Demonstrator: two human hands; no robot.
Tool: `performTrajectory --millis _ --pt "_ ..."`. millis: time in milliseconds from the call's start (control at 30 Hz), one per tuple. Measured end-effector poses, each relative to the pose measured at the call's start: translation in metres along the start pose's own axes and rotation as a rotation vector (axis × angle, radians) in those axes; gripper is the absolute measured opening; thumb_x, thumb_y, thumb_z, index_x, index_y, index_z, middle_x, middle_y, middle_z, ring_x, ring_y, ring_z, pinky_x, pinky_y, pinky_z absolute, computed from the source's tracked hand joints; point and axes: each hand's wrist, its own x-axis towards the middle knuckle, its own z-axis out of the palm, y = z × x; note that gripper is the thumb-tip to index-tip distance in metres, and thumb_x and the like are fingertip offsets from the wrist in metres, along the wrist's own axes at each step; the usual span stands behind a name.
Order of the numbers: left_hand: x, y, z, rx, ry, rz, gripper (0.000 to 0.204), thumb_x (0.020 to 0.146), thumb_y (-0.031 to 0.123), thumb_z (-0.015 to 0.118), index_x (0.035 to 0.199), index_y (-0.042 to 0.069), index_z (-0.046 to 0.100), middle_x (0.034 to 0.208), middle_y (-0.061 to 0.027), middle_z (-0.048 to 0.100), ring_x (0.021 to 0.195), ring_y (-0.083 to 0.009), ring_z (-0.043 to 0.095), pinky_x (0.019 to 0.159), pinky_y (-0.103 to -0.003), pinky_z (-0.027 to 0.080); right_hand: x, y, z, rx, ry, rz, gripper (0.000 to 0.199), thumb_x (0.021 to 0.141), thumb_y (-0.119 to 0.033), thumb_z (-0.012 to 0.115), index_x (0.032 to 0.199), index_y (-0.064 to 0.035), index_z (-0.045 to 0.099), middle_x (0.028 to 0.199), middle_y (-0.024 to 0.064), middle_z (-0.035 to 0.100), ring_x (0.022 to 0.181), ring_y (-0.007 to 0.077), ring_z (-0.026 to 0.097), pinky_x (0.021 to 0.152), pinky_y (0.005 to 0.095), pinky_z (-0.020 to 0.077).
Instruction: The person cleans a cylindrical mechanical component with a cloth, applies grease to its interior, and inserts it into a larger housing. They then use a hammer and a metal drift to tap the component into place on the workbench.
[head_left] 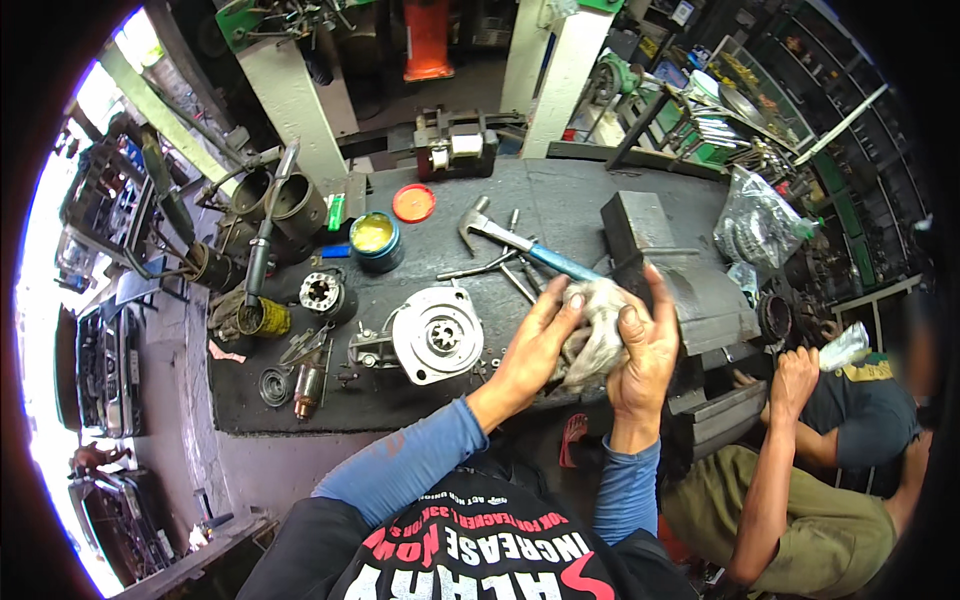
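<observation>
A crumpled, dirty off-white rag (597,330) is bunched between my two hands above the front of the bench. My left hand (532,345) presses its thumb and fingers into the rag from the left. On the other side, my right hand (645,362) holds it under the thumb, with the index finger sticking up. Just beyond the hands lies a claw hammer (560,261) with a blue handle. To the left of my left hand rests a round, light-metal motor housing (437,335) with a toothed gear at its centre.
Left on the dark bench (290,418) stand a blue tub of yellow grease (375,240), a red lid (414,203) and an armature (309,388). A metal block (640,225) and a bagged part (755,222) sit right. Beside me, another person's hand (797,378) holds clear plastic.
</observation>
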Motion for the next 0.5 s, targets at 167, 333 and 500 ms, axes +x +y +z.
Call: performTrajectory --millis 167,333,500 --pt "0.013 -0.027 0.011 -0.820 -0.264 -0.277 0.051 0.113 0.043 0.047 0.151 0.010 0.056 0.139 -0.0067 0.069 0.122 -0.0199 0.070 0.105 -0.038 0.057 -0.011 -0.005 -0.035 -0.078 0.012 -0.179 0.069 0.107 -0.003 0.050 0.170 -0.0051 0.021 0.152 0.0295 0.054 0.135 0.0303 0.060 0.114 0.0428 0.0483" --pt "0.028 -0.047 0.015 -0.667 -0.129 -0.126 0.046 0.117 0.036 0.038 0.150 0.009 0.056 0.137 -0.0069 0.070 0.123 -0.0179 0.069 0.107 -0.035 0.055 -0.020 0.018 -0.019 -1.582 0.083 -0.482 0.080 0.086 0.002 0.054 0.164 -0.0093 0.042 0.169 0.0206 0.037 0.152 0.0442 0.038 0.125 0.0532 0.0291" --pt "0.047 -0.046 0.046 0.398 0.082 0.173 0.038 0.105 0.017 0.062 0.137 -0.004 0.061 0.123 -0.0168 0.075 0.113 -0.0232 0.073 0.097 -0.036 0.056 -0.044 0.091 -0.128 -1.601 -0.162 -0.274 0.048 0.091 -0.010 0.068 0.139 -0.0025 0.063 0.132 0.0236 0.068 0.123 0.0452 0.062 0.104 0.0518 0.0480"
